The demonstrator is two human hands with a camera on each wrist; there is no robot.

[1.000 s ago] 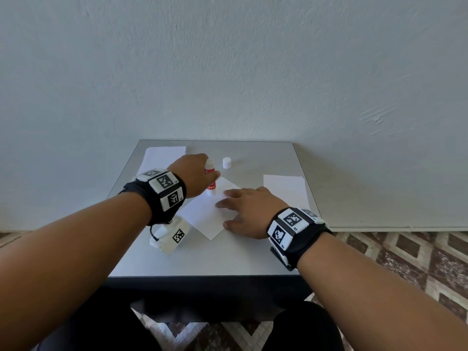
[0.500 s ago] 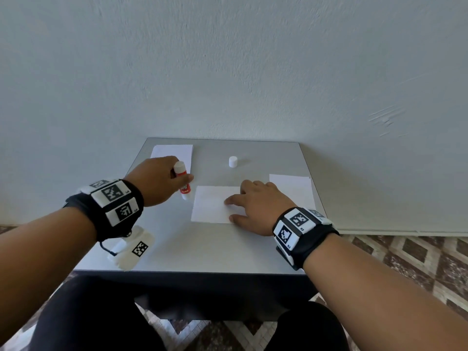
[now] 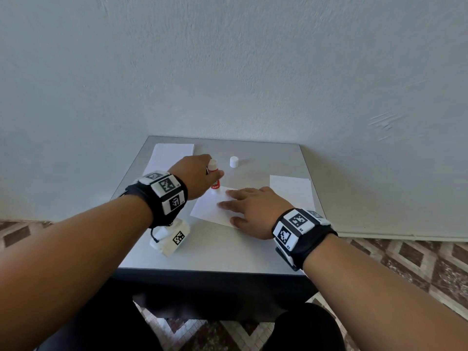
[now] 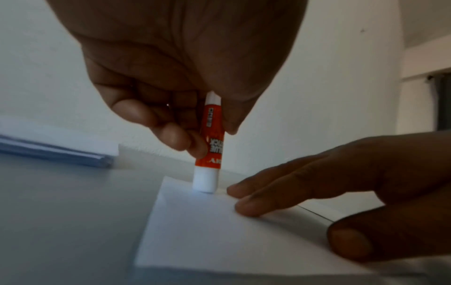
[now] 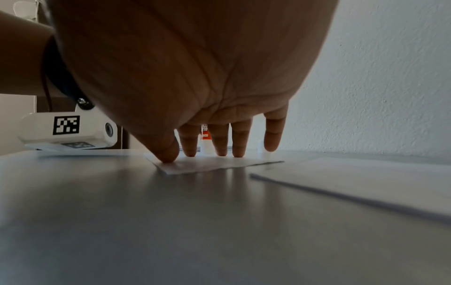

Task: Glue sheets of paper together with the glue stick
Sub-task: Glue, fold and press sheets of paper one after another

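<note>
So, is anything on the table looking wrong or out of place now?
Nothing stands out. The left hand holds the glue stick upright on the sheet, the right hand presses that sheet flat, and the cap stands apart near the back.

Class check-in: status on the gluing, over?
Left hand grips glue stick, tip on sheet. Right hand flat, pressing sheet. Cap off, standing clear.

My glue stick (image 4: 210, 142) is orange-red with white ends. The sheet of paper (image 3: 211, 208) is white, the table (image 3: 215, 252) grey, my wristbands (image 3: 166, 192) black with black-and-white square codes.
</note>
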